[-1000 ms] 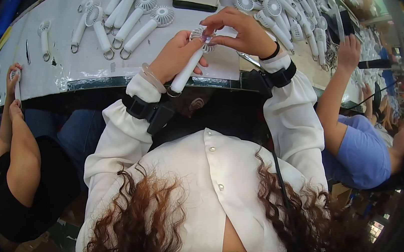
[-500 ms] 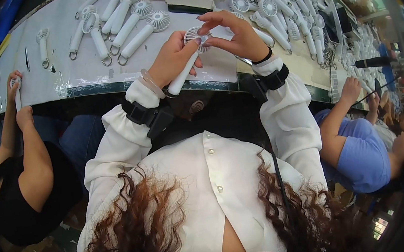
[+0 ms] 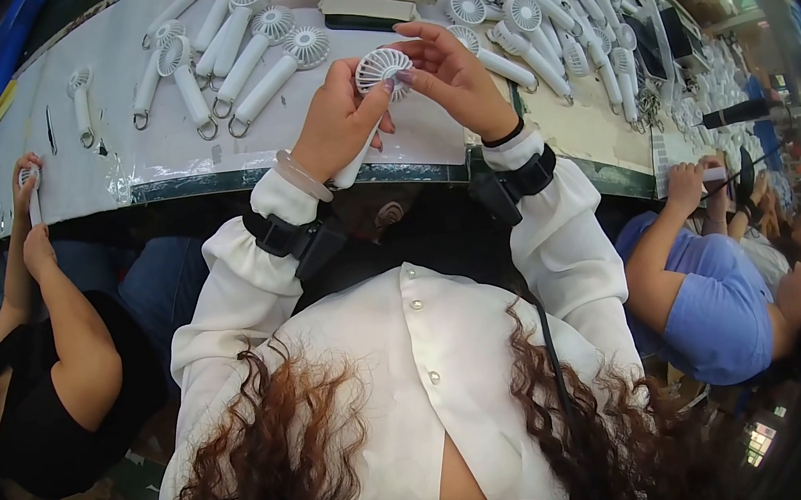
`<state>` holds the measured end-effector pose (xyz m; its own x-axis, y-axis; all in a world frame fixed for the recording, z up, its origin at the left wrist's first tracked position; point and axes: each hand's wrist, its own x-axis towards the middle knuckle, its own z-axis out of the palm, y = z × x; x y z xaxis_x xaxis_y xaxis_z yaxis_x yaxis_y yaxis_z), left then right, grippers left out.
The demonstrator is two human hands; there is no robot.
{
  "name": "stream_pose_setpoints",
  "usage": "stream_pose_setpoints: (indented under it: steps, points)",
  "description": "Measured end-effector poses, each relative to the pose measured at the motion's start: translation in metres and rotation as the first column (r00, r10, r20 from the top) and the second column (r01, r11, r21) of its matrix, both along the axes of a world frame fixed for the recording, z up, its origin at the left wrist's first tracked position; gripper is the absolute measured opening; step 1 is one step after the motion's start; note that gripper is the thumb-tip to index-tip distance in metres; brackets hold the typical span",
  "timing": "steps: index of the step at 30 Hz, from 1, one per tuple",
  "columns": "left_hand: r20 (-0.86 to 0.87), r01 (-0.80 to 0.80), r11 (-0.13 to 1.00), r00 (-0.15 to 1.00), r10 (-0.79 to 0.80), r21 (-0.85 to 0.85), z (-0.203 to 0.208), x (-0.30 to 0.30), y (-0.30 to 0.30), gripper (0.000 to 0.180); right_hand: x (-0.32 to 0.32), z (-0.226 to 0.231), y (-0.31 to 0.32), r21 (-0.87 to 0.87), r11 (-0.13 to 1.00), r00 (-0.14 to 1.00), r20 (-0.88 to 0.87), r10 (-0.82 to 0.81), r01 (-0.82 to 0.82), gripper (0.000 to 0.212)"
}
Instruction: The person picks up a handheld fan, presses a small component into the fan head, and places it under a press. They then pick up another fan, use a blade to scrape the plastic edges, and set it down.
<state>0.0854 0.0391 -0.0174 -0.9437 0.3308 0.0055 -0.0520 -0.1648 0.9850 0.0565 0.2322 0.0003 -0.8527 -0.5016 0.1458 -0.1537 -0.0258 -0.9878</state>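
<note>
Over the front edge of the table I hold a small white handheld fan (image 3: 382, 69), its round slatted head up and its handle slanting down to the left. My left hand (image 3: 336, 118) is wrapped round it just under the head, the thumb pressed at the head's lower edge. My right hand (image 3: 463, 87) closes on the right side of the fan head, thumb on the rim and fingers behind it. The tips of those fingers are partly hidden. More white handheld fans (image 3: 265, 79) with metal loops at their ends lie just beyond my left hand.
A large pile of white fans (image 3: 541, 8) covers the table's right side. A dark-edged pale block (image 3: 359, 10) lies beyond my hands. One fan (image 3: 82, 104) and a thin dark tool (image 3: 50, 129) lie at left. Co-workers sit on both sides, a blue sleeve (image 3: 718, 311) at right.
My right hand has lowered onto the fan head, its raised fingers now behind the rim. The head has tilted, showing its slats more fully. The right co-worker's hands have shifted.
</note>
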Motion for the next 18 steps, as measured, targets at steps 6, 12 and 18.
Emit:
stream_pose_setpoints:
  steps: [6,12,18]
  points:
    - [0.018,0.008,1.0,1.0,-0.008,0.017,0.002,-0.001,0.0,0.033,0.004,0.0,-0.003,-0.01,0.997,0.996,-0.035,-0.08,0.08,0.05]
    - [-0.08,0.008,0.999,0.997,-0.011,-0.036,-0.005,-0.002,-0.001,0.033,0.006,0.01,-0.002,-0.046,0.996,0.992,0.099,-0.077,0.081,0.047]
    - [-0.094,-0.004,1.0,0.996,0.002,-0.019,-0.006,-0.003,0.0,0.033,0.004,0.003,-0.003,-0.006,0.996,0.996,-0.031,-0.084,0.084,0.045]
